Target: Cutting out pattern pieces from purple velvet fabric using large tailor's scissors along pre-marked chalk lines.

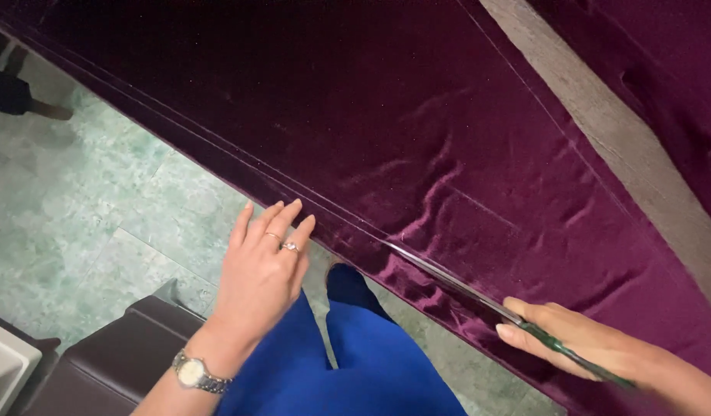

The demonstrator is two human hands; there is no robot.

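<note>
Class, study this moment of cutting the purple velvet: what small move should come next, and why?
Probably press the left hand flat onto the velvet beside the marked line: its fingertips only reach the cloth's edge, the cloth is rippled ahead of the scissors, and the right hand already has the blades in the fabric.

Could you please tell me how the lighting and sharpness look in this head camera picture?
Head view: soft sheen runs along the creases of the purple velvet cloth; the scissors and right hand are slightly motion-blurred; the left hand looks fairly sharp.
</note>
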